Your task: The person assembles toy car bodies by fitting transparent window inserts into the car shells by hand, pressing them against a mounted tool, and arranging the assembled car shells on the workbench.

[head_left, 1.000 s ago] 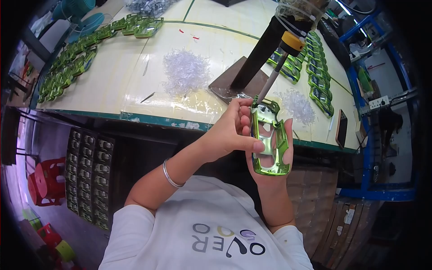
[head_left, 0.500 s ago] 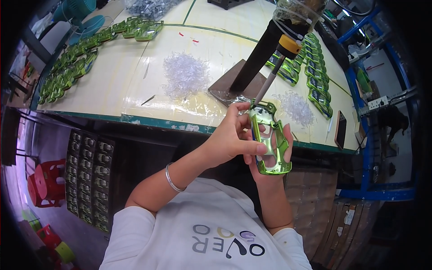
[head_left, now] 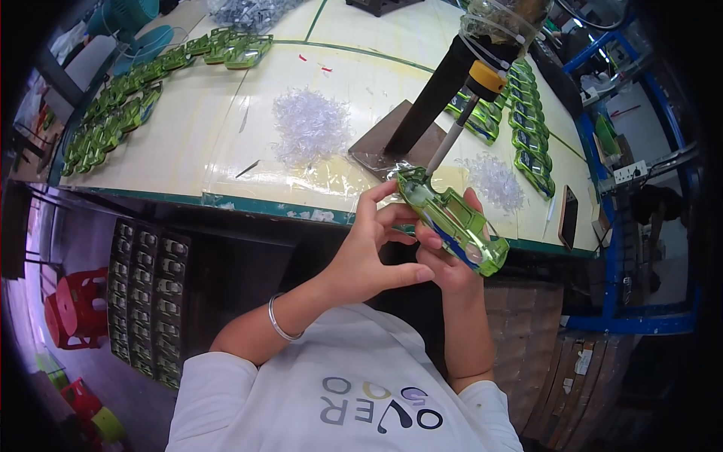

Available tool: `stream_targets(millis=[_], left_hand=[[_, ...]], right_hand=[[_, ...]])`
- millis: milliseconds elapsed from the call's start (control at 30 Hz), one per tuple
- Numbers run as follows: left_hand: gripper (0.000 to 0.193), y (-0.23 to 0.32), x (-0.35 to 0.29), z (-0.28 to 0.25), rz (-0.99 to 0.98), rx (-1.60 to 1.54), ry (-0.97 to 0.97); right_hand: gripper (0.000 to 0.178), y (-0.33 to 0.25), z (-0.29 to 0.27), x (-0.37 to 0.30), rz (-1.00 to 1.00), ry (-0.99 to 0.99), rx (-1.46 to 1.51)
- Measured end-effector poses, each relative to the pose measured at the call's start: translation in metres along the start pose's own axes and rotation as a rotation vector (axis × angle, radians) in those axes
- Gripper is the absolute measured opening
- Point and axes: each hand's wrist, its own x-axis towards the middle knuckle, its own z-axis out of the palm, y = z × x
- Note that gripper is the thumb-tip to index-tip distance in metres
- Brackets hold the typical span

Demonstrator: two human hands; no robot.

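Observation:
My right hand [head_left: 450, 270] grips a shiny green plastic toy car body shell [head_left: 459, 220] from beneath, its fingers partly hidden behind it. The shell is tilted, its far end up by the lower tip of a grey rod [head_left: 450, 145] with a yellow collar [head_left: 485, 78]. Whether the tip touches the shell I cannot tell. My left hand [head_left: 370, 247] is at the shell's left side with fingers spread; the index fingertip meets its far corner, and the thumb stretches out clear of it.
A dark post [head_left: 425, 102] rises from a brown base plate [head_left: 376, 147]. Clear plastic scraps lie in a left pile [head_left: 309, 124] and a right pile [head_left: 495, 181]. Rows of green shells line the table's left [head_left: 113, 128] and right [head_left: 531, 135]. A phone [head_left: 568, 216] lies near the right edge.
The shell has turned and tipped, its near end swinging right and its side now facing up. My left thumb has come off the shell. The right hand keeps hold of it.

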Motion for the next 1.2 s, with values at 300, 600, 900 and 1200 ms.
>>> stream_targets(millis=[300, 600, 900, 1200], left_hand=[[0.103, 0.006, -0.003, 0.002, 0.057, 0.096, -0.061], [0.107, 0.009, -0.004, 0.005, 0.072, 0.136, -0.091], [0.108, 0.010, -0.006, 0.007, 0.076, 0.145, -0.105], [0.105, -0.007, -0.014, -0.004, -0.046, 0.140, -0.106]], right_hand=[[0.063, -0.006, -0.003, 0.003, 0.069, -0.176, 0.048], [0.064, -0.012, -0.006, 0.002, 0.143, -0.281, 0.079], [0.063, -0.014, -0.009, 0.001, 0.172, -0.325, 0.090], [0.062, -0.007, -0.019, -0.008, 0.118, -0.172, 0.078]])
